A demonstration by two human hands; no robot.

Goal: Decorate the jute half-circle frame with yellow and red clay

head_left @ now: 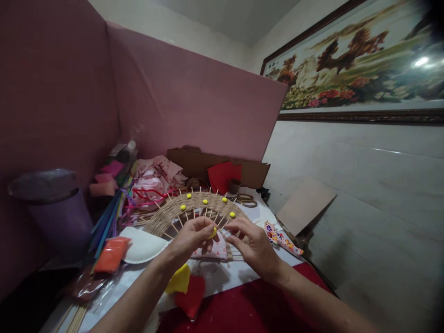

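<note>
**Light fingertips for a soft yellow piece**

Just on the near side of the arch point(197, 199), the left hand point(194, 237) pinches a small yellow piece point(212, 233) between thumb and fingers. The right hand point(255, 245) hovers beside it, also near the arch, thumb and fingertips close together; whether anything lies between them I cannot tell.

The step in hand looks like shaping the piece. It calls for a light, even pinch, since such stuff probably dents easily, and for turning it a little between presses so that the edge stays round. The five yellow dots point(205, 201) on the arch make a good gauge for size and smoothness. Wrists are best kept off the sticks, which could snag or bend.

The arch is a broad half-ring of rough tan twine, woven over thin pale sticks whose ends poke out along both curves. The dots are smooth, flattened buttons. Left of the arch lies a white plate point(144, 246) with a ridged rim; beyond it, crumpled pink cloth point(159, 170); near its right end, scissors point(247, 200) with looped handles.
</note>
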